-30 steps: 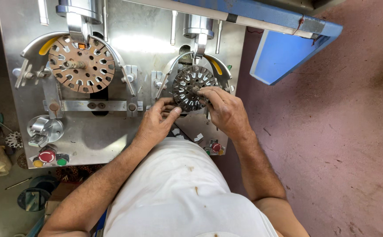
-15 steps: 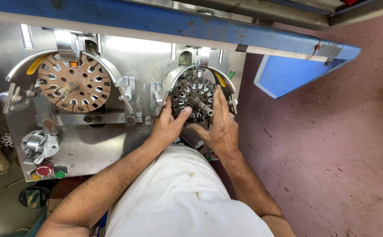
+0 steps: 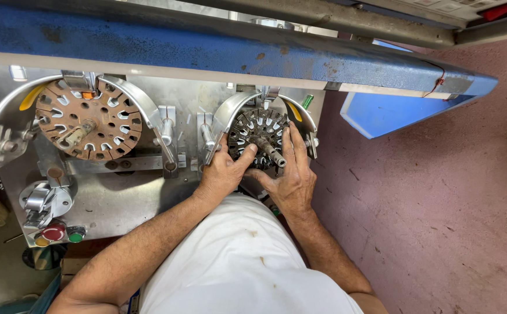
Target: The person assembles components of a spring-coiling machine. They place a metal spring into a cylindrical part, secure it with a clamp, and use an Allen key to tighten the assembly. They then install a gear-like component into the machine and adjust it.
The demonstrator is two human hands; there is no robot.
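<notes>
At right of steel panel (image 3: 120, 197), under blue beam (image 3: 207, 52): dark slotted core (image 3: 259, 136) seated in curved cradle (image 3: 230, 113), shaft (image 3: 271, 151) jutting out. Left hand (image 3: 224, 171) cupped against core's lower left edge, thumb up on its face. Right hand (image 3: 291, 171) laid flat on right side, fingers straight, not closed. Further left: rusty core (image 3: 88, 119), untouched; red button (image 3: 53, 231) and green button (image 3: 76, 235) below.

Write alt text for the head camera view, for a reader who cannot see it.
A person's left hand and right hand press on a dark slotted round part with a centre shaft, seated in a metal machine fixture. A brown slotted disc sits at left, under a blue beam.
</notes>
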